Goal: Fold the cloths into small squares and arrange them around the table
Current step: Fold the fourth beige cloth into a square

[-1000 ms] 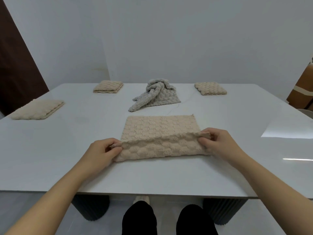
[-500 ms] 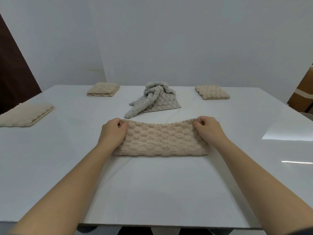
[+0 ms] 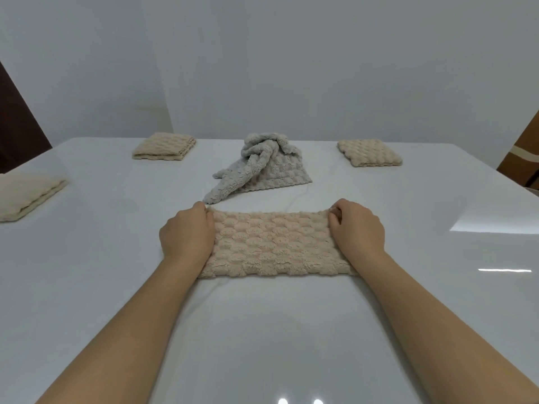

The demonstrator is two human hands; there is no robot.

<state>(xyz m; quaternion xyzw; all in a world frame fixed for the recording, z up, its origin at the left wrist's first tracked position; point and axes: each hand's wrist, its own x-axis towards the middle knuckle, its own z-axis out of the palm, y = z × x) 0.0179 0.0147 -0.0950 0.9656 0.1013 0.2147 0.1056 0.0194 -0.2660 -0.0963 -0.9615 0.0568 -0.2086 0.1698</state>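
A beige bobbled cloth (image 3: 274, 246) lies folded in half as a wide strip in the middle of the white table (image 3: 87, 258). My left hand (image 3: 188, 231) pinches its far left corner, fingers curled on the edge. At the far right corner my right hand (image 3: 357, 227) pinches the cloth the same way. A crumpled grey cloth (image 3: 262, 167) lies just beyond it. Three folded beige squares sit around the table: one at the back left (image 3: 163, 146), one at the back right (image 3: 369, 152), one at the left edge (image 3: 26, 193).
A white wall stands behind the table. A dark brown door (image 3: 17, 132) is at the far left, and a brown cardboard box (image 3: 522, 156) stands past the table's right corner. Bare tabletop stretches on the right side and in front of the strip.
Both hands carried the near edge of the beige cloth over to its far edge, folding it in half. The hands now rest at the far corners and the fold lies flat.
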